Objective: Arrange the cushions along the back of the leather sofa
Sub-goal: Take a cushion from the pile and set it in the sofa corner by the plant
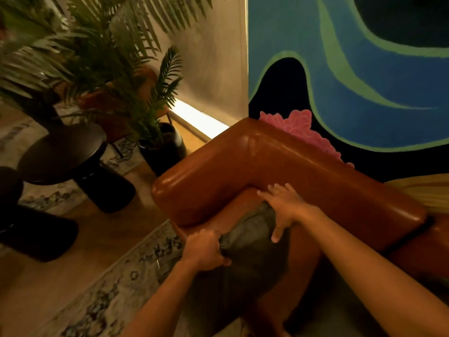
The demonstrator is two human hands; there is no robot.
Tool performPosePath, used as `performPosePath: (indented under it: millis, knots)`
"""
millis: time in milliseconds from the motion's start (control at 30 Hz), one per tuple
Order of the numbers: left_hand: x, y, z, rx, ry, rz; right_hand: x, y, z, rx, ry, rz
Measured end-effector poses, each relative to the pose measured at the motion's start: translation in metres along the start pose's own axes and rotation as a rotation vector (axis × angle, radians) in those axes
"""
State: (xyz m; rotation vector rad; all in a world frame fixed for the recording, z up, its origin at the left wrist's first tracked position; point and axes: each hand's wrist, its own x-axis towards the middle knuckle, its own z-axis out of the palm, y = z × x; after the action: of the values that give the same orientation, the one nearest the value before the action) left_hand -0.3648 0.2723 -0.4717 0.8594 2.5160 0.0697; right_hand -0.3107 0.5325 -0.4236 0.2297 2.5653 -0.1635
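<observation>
Cushion (247, 242), dark grey-green, low centre of the frame, wedged into the inner corner of the sofa (255, 161) where arm and back meet. Left hand (205, 249) at lower centre, grip clenched on the cushion's near corner, fabric bunched in the fist. Right hand (283, 206) just right of centre, fingers spread over the cushion's top edge and touching the sofa back, thumb pointing down across the fabric (grasping rather than released, though only loosely). Both forearms bare, reaching in from the bottom edge. Sofa of glossy tan leather, running from centre to the right edge. Behind it, upper right, a wall hanging (364, 69) in blue, green and black with a pink patch. Upper left, palm plants (155, 103) in a dark pot. Left edge, round dark stools (65, 152) on a patterned rug (116, 283) over wood floor.
</observation>
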Motion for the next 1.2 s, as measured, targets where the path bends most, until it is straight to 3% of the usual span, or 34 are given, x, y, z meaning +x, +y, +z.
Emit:
performPosePath:
  millis: [233, 367, 633, 733, 867, 967, 1100, 1200]
  knots:
    - [0.054, -0.045, -0.037, -0.327, 0.012, -0.083, 0.064, 0.059, -0.006, 0.841, 0.018, 0.117]
    - [0.084, -0.076, -0.035, -0.571, 0.058, -0.102, 0.096, 0.080, 0.000, 0.973, -0.022, 0.064]
    - [0.122, -0.119, -0.042, -0.988, 0.053, -0.092, 0.142, 0.070, -0.067, 0.782, -0.118, -0.107]
    - [0.141, -0.142, -0.035, -1.050, 0.042, -0.137, 0.169, 0.042, -0.080, 0.733, -0.083, -0.076]
    - [0.169, -0.171, -0.022, -0.927, -0.064, -0.135, 0.202, 0.006, -0.078, 0.610, 0.064, 0.053]
    - [0.185, -0.179, -0.035, -0.931, -0.139, -0.096, 0.221, -0.023, -0.076, 0.442, 0.088, 0.006]
    - [0.194, -0.179, -0.083, -0.880, 0.080, 0.087, 0.240, -0.064, -0.078, 0.157, 0.109, -0.020]
    - [0.200, -0.163, -0.112, -0.627, 0.105, 0.207, 0.252, -0.091, -0.076, -0.054, 0.111, -0.070]
